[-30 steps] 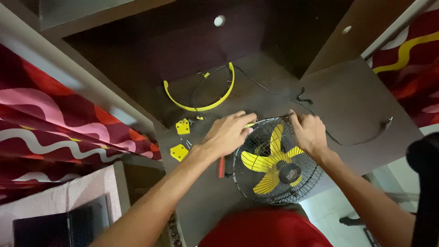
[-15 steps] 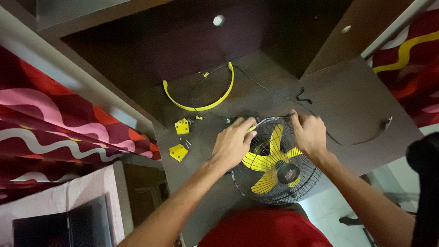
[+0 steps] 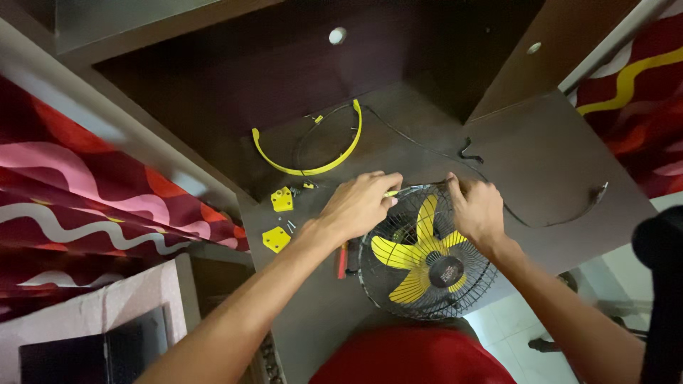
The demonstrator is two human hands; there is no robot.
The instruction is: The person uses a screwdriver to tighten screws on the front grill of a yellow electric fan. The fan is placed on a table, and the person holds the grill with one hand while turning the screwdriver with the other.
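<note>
Two hands are set apart on the far rim of a fan (image 3: 425, 257) with yellow blades, laid flat on the dark desk (image 3: 555, 163): the left hand (image 3: 359, 206) is pinched on a small yellow piece, the right hand (image 3: 477, 212) closed on the wire guard; two yellow brackets (image 3: 279, 220) are seen leftward, a yellow ring (image 3: 313, 153) beyond

Home room: dark wooden desk (image 3: 569, 163) in alcove, patterned red curtains (image 3: 85, 199), tiled floor (image 3: 512, 334).
</note>
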